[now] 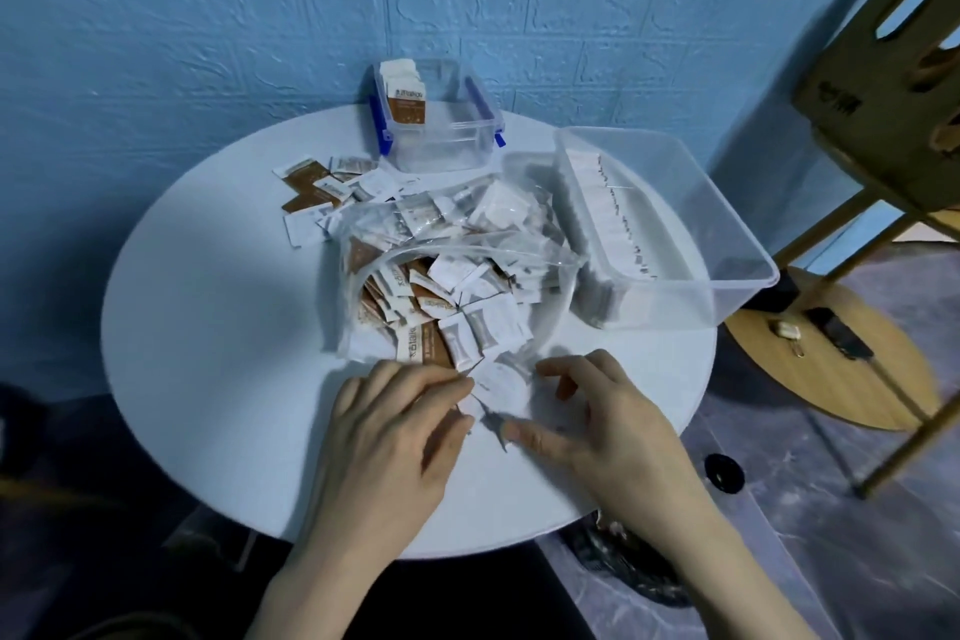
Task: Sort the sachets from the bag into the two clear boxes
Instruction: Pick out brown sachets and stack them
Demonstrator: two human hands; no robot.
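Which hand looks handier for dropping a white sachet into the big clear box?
The right hand, probably: it is on the same side as the big clear box, with white sachets at its fingertips.

Textured blue brick-pattern wall (208, 16) behind, grey marbled floor (779, 561) below, wooden stool (831, 359) at right
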